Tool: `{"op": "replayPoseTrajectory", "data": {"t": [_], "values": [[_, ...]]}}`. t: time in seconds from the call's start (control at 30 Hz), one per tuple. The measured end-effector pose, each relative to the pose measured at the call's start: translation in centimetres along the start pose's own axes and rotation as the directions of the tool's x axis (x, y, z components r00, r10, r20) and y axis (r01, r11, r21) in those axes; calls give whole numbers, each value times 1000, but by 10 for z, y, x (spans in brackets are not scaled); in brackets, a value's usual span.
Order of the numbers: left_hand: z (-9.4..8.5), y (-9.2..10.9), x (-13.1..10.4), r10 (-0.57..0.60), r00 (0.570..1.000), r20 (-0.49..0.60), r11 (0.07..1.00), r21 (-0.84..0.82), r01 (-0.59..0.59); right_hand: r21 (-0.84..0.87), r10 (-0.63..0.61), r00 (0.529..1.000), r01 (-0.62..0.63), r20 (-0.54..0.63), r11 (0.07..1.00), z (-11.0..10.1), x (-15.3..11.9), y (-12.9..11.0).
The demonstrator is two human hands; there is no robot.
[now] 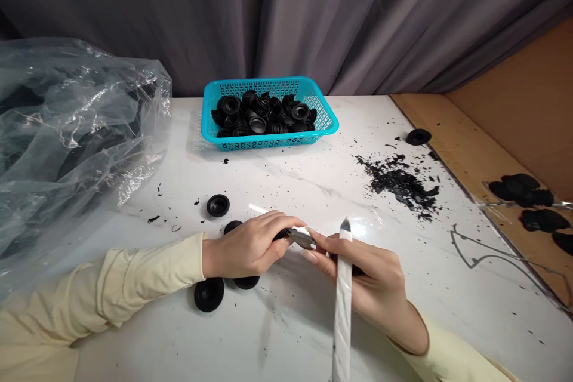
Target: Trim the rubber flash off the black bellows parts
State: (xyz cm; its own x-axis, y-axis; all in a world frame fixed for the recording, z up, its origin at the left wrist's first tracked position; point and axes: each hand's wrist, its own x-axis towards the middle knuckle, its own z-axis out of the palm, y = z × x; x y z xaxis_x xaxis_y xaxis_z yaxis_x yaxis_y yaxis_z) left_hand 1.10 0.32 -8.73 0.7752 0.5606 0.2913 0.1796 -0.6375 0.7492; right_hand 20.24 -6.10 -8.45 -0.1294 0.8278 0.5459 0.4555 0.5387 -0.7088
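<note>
My left hand (pixel 253 245) is closed on a black ribbed rubber part (pixel 282 234), mostly hidden by its fingers. In my right hand (pixel 369 265) is a small metal blade (pixel 302 239), whose tip meets the rubber part; its handle is hidden in the palm. A white-wrapped stick with a dark slanted tip (pixel 342 310) crosses the right hand between its fingers, its lower end leaving the picture. Close to the left hand and wrist lie several round black rubber parts (pixel 209 295), some partly covered by it. Another round rubber part (pixel 218 205) sits behind the left hand.
A blue basket (pixel 268 144) full of black rubber parts stands at the back. Clear plastic bagging (pixel 85 125) covers the left side. Black scraps (pixel 403 182) are heaped at right, near a cardboard edge (pixel 430 113) and a bent wire (pixel 474 261). A grey curtain (pixel 286 18) hangs behind.
</note>
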Motion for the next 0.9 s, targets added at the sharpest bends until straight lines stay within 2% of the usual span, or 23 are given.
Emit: {"op": "replayPoseTrajectory", "data": {"t": [0.9], "values": [[2, -4, -1, 33, 999, -21, 999, 18, -32, -82, -94, 995, 91, -26, 992, 4, -2, 0]]}}
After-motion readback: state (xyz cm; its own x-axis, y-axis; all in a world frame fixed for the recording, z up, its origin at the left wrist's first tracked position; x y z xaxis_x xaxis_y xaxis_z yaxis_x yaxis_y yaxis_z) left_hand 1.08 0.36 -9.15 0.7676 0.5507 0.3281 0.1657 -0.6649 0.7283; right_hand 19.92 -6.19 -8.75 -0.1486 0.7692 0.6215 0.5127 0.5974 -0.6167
